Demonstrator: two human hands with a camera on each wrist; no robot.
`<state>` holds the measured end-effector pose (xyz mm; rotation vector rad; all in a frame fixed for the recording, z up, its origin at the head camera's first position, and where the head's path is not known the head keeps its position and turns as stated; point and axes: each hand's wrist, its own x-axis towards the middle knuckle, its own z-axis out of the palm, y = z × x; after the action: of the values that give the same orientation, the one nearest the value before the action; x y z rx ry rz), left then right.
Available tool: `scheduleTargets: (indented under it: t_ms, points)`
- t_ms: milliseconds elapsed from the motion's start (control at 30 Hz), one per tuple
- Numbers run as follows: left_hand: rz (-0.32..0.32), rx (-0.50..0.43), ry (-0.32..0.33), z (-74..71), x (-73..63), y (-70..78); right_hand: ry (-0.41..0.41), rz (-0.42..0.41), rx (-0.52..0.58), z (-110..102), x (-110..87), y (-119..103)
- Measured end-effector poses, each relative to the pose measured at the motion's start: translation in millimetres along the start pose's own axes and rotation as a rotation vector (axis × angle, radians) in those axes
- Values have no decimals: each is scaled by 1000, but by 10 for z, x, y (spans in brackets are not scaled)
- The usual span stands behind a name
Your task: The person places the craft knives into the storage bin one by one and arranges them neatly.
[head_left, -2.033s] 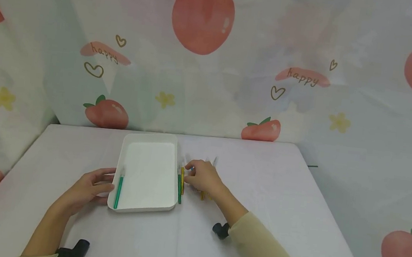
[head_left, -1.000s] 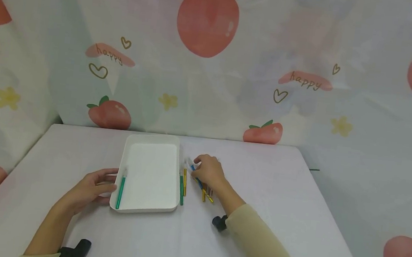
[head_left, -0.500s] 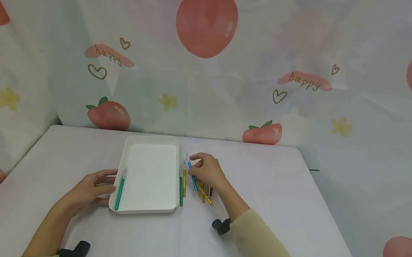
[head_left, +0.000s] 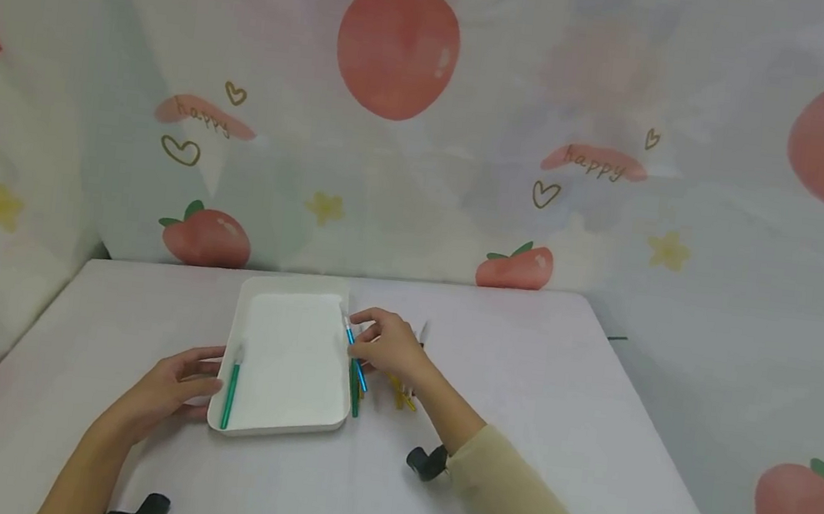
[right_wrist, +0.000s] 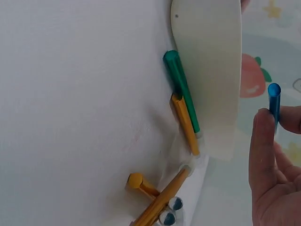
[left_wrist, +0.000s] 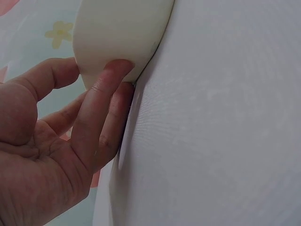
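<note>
My right hand (head_left: 391, 345) pinches a slim metallic blue pen-like stick (head_left: 358, 364) with a clear cap, held up beside the right wall of a white tray (head_left: 295, 362). In the right wrist view, thumb and fingertip grip the blue barrel. My left hand (head_left: 164, 390) touches the tray's left wall with relaxed fingers, seen against the tray side in the left wrist view. One green stick (head_left: 230, 393) of the same kind lies inside the tray along its left edge.
Outside the tray's right wall lie a green stick (right_wrist: 183, 92) and a gold one (right_wrist: 186, 123). More gold sticks (right_wrist: 160, 197), crossing each other, and two silver-ended ones (right_wrist: 175, 203) lie nearby on the white table (head_left: 555, 406). A printed fabric backdrop (head_left: 421, 166) stands behind.
My right hand has lifted the blue stick off the loose group and carried it left to the tray's right edge. The left hand has stayed at the tray.
</note>
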<state>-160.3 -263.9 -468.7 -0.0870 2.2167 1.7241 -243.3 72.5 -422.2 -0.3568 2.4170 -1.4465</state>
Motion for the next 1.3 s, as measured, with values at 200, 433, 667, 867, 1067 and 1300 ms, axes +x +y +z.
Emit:
scheduleTargets:
  t_ms: [200, 433, 667, 867, 1067, 1300]
  points:
    - [-2, 0, 10, -18, -37, -17, -22, 6, 74, 152, -3, -101]
    - [-14, -13, 4, -22, -38, -33, -42, 5, 233, 350, -7, -191]
    - [-27, -19, 18, -28, -33, -61, -40, -27, 370, 635, 28, -279]
    - [-30, -34, 9, 5, -9, -56, -22, -18, 406, 840, 5, -321]
    - [-41, -30, 14, 37, -5, -36, 22, 4, 395, 991, -8, -344]
    - [-40, -45, 6, 44, -10, 7, 79, 37, 368, 1135, -25, -325]
